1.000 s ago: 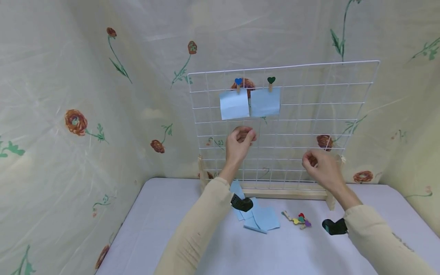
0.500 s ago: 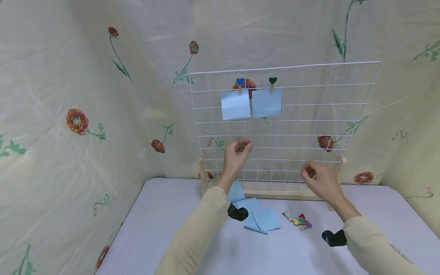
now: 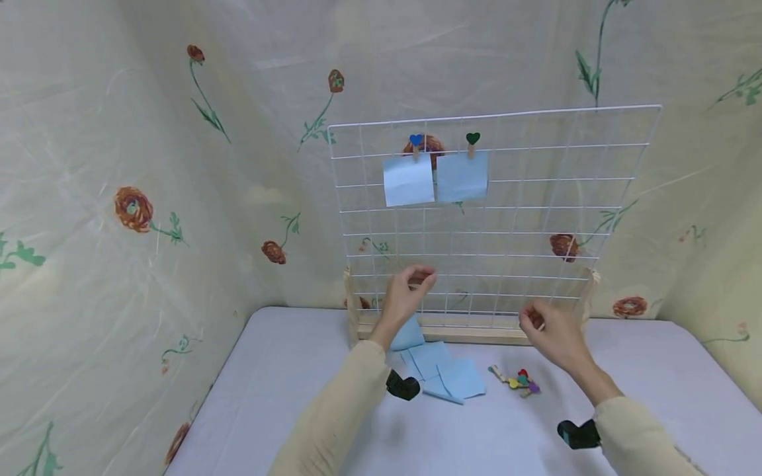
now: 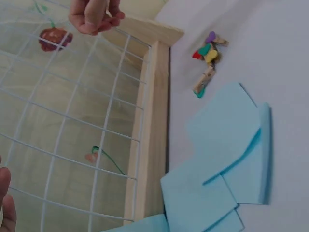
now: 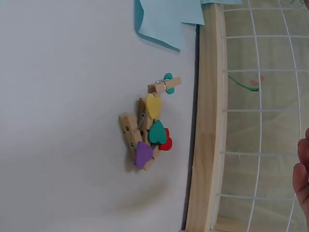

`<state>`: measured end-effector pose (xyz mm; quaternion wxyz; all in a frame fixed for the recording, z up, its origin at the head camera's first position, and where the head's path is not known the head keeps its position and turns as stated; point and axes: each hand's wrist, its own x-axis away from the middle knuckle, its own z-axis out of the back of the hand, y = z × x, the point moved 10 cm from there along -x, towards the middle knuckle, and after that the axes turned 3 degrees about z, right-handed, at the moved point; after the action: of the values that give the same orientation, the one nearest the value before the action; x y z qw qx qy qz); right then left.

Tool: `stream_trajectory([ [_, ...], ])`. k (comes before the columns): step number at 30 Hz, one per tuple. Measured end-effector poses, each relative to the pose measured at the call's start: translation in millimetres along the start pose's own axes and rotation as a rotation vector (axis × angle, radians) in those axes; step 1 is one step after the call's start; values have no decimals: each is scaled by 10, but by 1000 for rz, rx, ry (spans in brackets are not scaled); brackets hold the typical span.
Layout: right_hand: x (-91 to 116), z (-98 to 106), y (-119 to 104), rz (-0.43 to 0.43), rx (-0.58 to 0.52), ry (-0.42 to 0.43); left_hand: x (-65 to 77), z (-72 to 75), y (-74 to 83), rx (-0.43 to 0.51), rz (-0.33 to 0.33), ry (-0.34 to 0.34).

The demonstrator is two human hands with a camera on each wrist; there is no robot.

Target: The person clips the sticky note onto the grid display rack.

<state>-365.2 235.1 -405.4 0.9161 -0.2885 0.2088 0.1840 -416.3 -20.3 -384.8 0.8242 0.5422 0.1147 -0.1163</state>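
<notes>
From my seat I take the wire grid [image 3: 494, 116] as my landmark; it stands in its wooden base [image 3: 470, 335] on the table [image 3: 476, 439]. My left hand [image 3: 406, 295] is in front of the grid's lower part, left of its middle; its grip is loosely curled, thumb near the fingers, and I see nothing in it. My right hand [image 3: 550, 330] is in front of the grid's lower right, with fingers bent in the same slack way, its grip holding nothing I can make out. On the grid's upper left hang two blue sheets side by side, the left one [image 3: 408, 182] under a blue heart clip [image 3: 415, 141], the right one [image 3: 462, 177] under a dark green heart clip [image 3: 473, 139]. Loose blue sheets [image 3: 461, 379] overlap before the grid's left half, one reaching onto the base. Before its right half lie wooden clothespins [image 5: 153, 106] with yellow, green, red and purple hearts.
</notes>
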Motion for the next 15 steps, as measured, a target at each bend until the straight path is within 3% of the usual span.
stream_trajectory([
  [10,144,-115,67,-17,-20,20,202,-223,-204,-95,-8,-95],
  [15,250,-206,137,-69,-44,1,335,-308,-307,-108,-5,-121],
])
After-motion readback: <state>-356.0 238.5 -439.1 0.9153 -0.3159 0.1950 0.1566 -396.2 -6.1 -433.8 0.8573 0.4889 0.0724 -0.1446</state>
